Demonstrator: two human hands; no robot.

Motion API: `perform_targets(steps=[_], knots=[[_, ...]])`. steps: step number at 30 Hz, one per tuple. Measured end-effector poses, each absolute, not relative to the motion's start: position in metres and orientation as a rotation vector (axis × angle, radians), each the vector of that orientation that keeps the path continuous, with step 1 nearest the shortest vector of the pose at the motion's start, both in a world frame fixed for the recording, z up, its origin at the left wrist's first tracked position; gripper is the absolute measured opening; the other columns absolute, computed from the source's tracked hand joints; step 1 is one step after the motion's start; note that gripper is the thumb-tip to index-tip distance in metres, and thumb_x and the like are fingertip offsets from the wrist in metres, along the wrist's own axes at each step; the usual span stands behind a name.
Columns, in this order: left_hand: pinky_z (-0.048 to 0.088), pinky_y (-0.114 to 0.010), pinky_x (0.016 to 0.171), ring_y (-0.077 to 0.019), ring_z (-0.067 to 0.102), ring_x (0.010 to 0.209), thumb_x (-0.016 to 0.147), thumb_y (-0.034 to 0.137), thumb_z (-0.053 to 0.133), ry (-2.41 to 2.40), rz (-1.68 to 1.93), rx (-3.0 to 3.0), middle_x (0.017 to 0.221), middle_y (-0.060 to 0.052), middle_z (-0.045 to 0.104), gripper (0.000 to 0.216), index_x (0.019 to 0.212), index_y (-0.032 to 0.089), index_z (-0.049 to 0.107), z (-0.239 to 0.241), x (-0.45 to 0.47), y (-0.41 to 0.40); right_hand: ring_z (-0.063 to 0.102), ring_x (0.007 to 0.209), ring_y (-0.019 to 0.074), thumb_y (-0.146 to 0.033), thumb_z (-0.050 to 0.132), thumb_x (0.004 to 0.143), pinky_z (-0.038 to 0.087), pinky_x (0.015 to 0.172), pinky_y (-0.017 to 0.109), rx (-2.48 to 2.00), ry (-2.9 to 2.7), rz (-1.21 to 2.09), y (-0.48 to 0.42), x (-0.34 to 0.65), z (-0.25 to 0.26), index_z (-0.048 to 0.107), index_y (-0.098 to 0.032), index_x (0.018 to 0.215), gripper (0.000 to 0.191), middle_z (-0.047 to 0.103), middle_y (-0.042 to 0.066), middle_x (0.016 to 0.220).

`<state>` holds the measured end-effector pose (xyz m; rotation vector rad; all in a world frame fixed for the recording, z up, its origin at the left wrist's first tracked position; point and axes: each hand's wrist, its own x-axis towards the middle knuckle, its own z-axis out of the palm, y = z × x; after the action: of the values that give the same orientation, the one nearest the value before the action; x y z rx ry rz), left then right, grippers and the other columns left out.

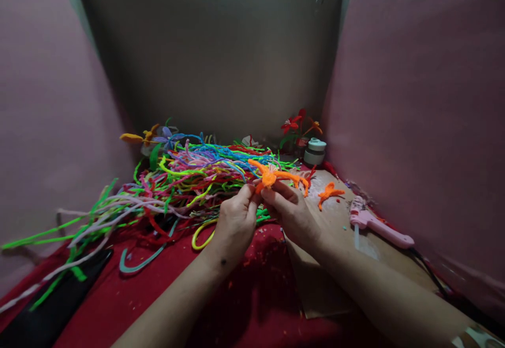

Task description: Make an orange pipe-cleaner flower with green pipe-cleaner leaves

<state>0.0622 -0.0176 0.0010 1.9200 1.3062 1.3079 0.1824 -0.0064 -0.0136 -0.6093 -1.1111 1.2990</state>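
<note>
An orange pipe-cleaner flower (269, 177) with pale stamens is pinched between my two hands, above the red cloth. My left hand (239, 211) has its fingers closed at the flower's base, on the left. From the other side my right hand (292, 208) grips it with thumb and fingers just under the petals. Long orange petals stick out to the upper left and to the right. Fingers hide the lower end of the flower. Right of my hands a separate orange pipe-cleaner piece (330, 195) lies on the cardboard (315, 274).
A large heap of coloured pipe cleaners (205, 169) spreads behind and left. The pink hot glue gun (379, 224) rests at right, its cord running forward. At the back stand a jar (314, 151), red flowers (291, 124) and a purple flower (169, 138). A black object (59, 295) lies front left.
</note>
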Motion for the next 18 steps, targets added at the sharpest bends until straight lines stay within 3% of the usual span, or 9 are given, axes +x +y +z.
perform_targets(steps=[4, 11, 18], knots=[[0.040, -0.023, 0.068, -0.0141, 0.053, 0.072, 0.082, 0.031, 0.047, 1.163, 1.284, 1.755, 0.077, -0.001, 0.062, 0.022, 0.088, 0.016, 0.062, -0.0029, 0.0648, -0.0133, 0.023, 0.045, 0.0053, -0.034, 0.064, 0.072, 0.019, 0.041, 0.020, -0.675, -1.074, 1.284, -0.0067, 0.1819, -0.0136, 0.059, -0.018, 0.071, 0.017, 0.035, -0.008, 0.051], [0.032, -0.021, 0.057, -0.0100, 0.041, 0.054, 0.081, 0.028, 0.047, 1.326, 1.330, 1.885, 0.057, 0.004, 0.048, 0.016, 0.069, 0.018, 0.054, -0.0079, 0.0655, -0.0112, 0.025, 0.046, 0.0068, -0.036, 0.064, 0.071, 0.023, 0.045, 0.022, -0.749, -1.168, 1.154, -0.0075, 0.1817, -0.0160, 0.062, -0.017, 0.075, 0.019, 0.034, -0.007, 0.048], [0.029, -0.020, 0.051, -0.0077, 0.035, 0.049, 0.080, 0.029, 0.049, 1.228, 1.255, 1.704, 0.055, 0.006, 0.042, 0.015, 0.071, 0.018, 0.053, -0.0050, 0.0671, -0.0119, 0.022, 0.043, 0.0055, -0.035, 0.063, 0.073, 0.020, 0.041, 0.021, -0.746, -1.108, 1.186, -0.0036, 0.1827, -0.0164, 0.059, -0.018, 0.070, 0.018, 0.034, -0.008, 0.049]])
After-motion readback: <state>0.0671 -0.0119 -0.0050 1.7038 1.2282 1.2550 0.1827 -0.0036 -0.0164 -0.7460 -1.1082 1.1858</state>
